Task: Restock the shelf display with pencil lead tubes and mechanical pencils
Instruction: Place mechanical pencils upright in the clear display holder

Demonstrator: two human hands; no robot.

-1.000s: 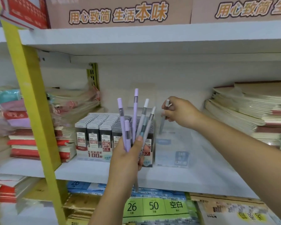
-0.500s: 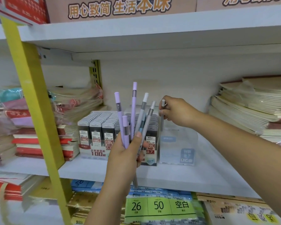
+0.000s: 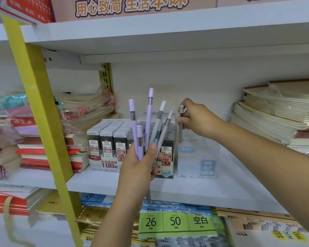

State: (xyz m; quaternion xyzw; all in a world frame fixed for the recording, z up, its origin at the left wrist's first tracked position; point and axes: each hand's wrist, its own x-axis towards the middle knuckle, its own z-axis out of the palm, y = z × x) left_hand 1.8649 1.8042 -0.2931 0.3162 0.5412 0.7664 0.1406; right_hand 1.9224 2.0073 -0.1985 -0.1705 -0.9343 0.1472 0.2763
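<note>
Rates lead tubes [image 3: 121,138] as fully stocked on the shelf [image 3: 239,189]; pinches one grey pencil [image 3: 181,129] in the right hand [image 3: 200,118] at the clear box [image 3: 197,157]; grips several unplaced mechanical pencils [image 3: 149,122] in the left hand [image 3: 141,168]

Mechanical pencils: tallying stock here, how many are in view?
6. The left hand grips five: three purple pencils, a white-capped pencil and a grey-capped pencil. The right hand pinches the sixth pencil over the clear box. Others may hide in the bundle.

Both forearms are showing bare, the left hand [image 3: 141,163] sitting at lower centre, the right hand [image 3: 200,118] right of centre.
</note>
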